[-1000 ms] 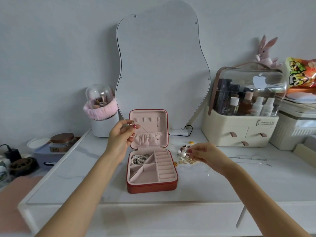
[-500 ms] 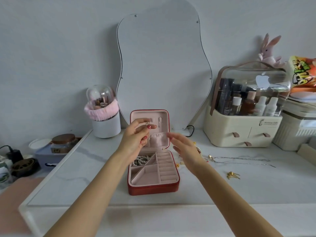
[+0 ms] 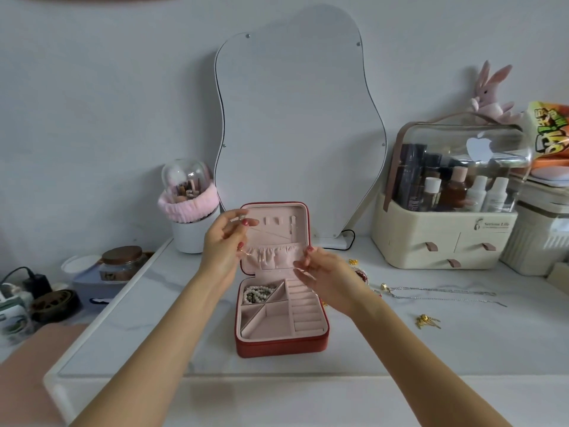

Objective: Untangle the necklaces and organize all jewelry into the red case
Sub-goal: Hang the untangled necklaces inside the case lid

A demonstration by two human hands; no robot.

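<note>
- Head view: a white marble-look surface (image 3: 191,340) carries everything, with a wavy-edged mirror (image 3: 298,124) leaning on the wall behind.
- Cream cosmetics organizer (image 3: 443,238) at the right, under a clear domed lid: bottles and dark tubes stand upright inside, three small drawers below, a pink plush rabbit (image 3: 491,94) on top.
- White brush holder (image 3: 189,232) left of the mirror, wrapped in a pink band, holding makeup brushes under a clear dome.
- Red case (image 3: 281,345) lies open mid-surface, its lid upright. The back-left compartment holds a pearl bracelet or necklace (image 3: 257,294); the front compartments and the ring rolls on the right hold nothing. The lid has small hooks and a gathered pocket.
- Left hand (image 3: 223,245) is raised before the lid's left edge, thumb and fingertips pinching the clasp end of a thin chain (image 3: 268,234) that runs across the lid lining.
- Right hand (image 3: 329,274) hovers over the case's back-right corner, fingers loosely bent; whether it holds the chain I cannot tell.
- Silver necklaces (image 3: 440,295) lie stretched out right of the case, well apart from it.
- Gold earrings (image 3: 426,321) sit nearer the front, below those chains.
</note>
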